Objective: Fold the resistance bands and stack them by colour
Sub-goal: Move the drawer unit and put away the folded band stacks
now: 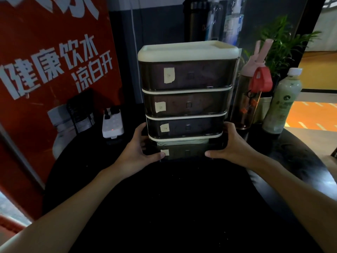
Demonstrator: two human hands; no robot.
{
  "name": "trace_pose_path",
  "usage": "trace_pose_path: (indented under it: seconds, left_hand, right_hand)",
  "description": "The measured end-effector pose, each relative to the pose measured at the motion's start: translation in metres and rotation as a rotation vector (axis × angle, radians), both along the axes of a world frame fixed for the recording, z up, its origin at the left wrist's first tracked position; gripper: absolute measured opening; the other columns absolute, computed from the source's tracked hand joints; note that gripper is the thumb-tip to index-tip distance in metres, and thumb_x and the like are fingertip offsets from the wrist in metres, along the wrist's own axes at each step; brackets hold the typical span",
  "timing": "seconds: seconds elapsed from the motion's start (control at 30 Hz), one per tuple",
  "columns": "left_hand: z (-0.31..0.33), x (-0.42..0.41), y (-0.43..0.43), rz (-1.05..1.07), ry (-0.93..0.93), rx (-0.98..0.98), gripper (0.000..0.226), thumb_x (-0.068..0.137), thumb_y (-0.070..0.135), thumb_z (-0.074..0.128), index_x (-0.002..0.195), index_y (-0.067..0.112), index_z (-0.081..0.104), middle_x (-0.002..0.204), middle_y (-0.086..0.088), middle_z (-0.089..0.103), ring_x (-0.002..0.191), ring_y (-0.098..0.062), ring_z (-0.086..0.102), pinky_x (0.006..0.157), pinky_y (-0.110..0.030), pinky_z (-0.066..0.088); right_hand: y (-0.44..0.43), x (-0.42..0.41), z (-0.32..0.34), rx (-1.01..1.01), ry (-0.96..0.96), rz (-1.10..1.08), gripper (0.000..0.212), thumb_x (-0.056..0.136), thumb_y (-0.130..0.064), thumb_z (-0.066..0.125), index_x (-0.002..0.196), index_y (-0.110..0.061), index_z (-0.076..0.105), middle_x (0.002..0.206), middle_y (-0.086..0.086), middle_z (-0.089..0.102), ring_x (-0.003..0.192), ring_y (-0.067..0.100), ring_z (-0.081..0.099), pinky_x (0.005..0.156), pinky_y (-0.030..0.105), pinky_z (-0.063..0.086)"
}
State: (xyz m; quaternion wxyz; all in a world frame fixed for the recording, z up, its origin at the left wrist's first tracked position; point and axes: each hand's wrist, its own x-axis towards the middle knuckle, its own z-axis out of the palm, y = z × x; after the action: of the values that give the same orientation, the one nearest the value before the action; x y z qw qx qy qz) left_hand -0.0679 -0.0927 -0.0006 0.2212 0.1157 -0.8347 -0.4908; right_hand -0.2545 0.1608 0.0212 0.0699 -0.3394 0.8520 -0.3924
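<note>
Resistance bands: none in plain view. A pale strip shows in the gap above the bottom drawer of the four-tier drawer unit; I cannot tell whether it is a band. The tinted fronts of the upper drawers are too dark to read through.

Hands: my left hand grips the drawer's left front corner, thumb laid across the front beside a paper label, fingers curled round the side. My right hand grips the opposite corner the same way. The drawer stands slightly proud of the tiers above.

Step in hand, by my judgement: getting at the stock. Folding and stacking are not yet begun.

Next move calls for an even, straight pull on both corners, so the tall unit does not tip or slide on the dark table.

Surroundings: a power strip left of the unit, a pink-capped bottle and a pale green bottle on the right, with a plant behind them.
</note>
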Motion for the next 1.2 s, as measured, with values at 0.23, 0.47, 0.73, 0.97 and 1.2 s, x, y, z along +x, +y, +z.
trace_pose_path:
  seconds: [0.23, 0.47, 0.73, 0.97, 1.2]
  left_hand:
    - [0.004, 0.014, -0.010, 0.066, -0.003, -0.032, 0.098, 0.061, 0.046, 0.084, 0.141, 0.039, 0.029, 0.114, 0.007, 0.070, 0.111, -0.009, 0.065, 0.104, -0.044, 0.048]
    - [0.011, 0.025, -0.020, 0.132, -0.020, -0.084, 0.084, 0.078, 0.023, 0.083, 0.142, 0.033, 0.028, 0.114, 0.014, 0.067, 0.106, 0.002, 0.064, 0.101, -0.033, 0.050]
    - [0.020, 0.012, -0.039, 0.283, 0.007, -0.271, 0.085, 0.073, 0.028, 0.085, 0.140, 0.032, 0.032, 0.126, 0.006, 0.053, 0.111, -0.014, 0.058, 0.098, -0.036, 0.051]
    - [0.029, 0.002, -0.051, 0.310, -0.020, -0.303, 0.071, 0.085, 0.033, 0.076, 0.141, 0.026, 0.033, 0.124, 0.005, 0.057, 0.111, -0.014, 0.057, 0.097, -0.031, 0.048]
    - [0.035, -0.016, -0.063, 0.333, -0.050, -0.243, 0.053, 0.091, 0.019, 0.068, 0.136, 0.015, 0.041, 0.122, 0.008, 0.057, 0.109, -0.008, 0.054, 0.085, -0.015, 0.039]
  right_hand:
    - [-0.024, 0.006, -0.002, -0.028, 0.042, -0.008, 0.087, 0.053, -0.048, 0.090, 0.115, -0.034, 0.030, 0.116, -0.014, 0.050, 0.116, 0.013, 0.050, 0.107, 0.046, 0.038]
    - [-0.053, 0.011, 0.002, -0.092, 0.044, 0.020, 0.079, 0.060, -0.033, 0.092, 0.114, -0.029, 0.034, 0.111, -0.012, 0.052, 0.105, 0.011, 0.053, 0.089, 0.027, 0.041]
    - [-0.083, 0.007, 0.003, -0.052, 0.113, -0.024, 0.082, 0.056, -0.049, 0.089, 0.118, -0.033, 0.038, 0.125, -0.007, 0.055, 0.117, 0.017, 0.055, 0.103, 0.044, 0.044]
    - [-0.114, -0.003, 0.000, -0.073, 0.111, -0.036, 0.079, 0.066, -0.033, 0.088, 0.131, -0.016, 0.045, 0.126, 0.003, 0.057, 0.115, 0.022, 0.056, 0.097, 0.033, 0.046]
    - [-0.130, -0.013, -0.006, -0.149, -0.011, -0.029, 0.066, 0.069, -0.031, 0.086, 0.125, -0.018, 0.054, 0.107, -0.008, 0.065, 0.100, 0.015, 0.065, 0.085, 0.024, 0.048]
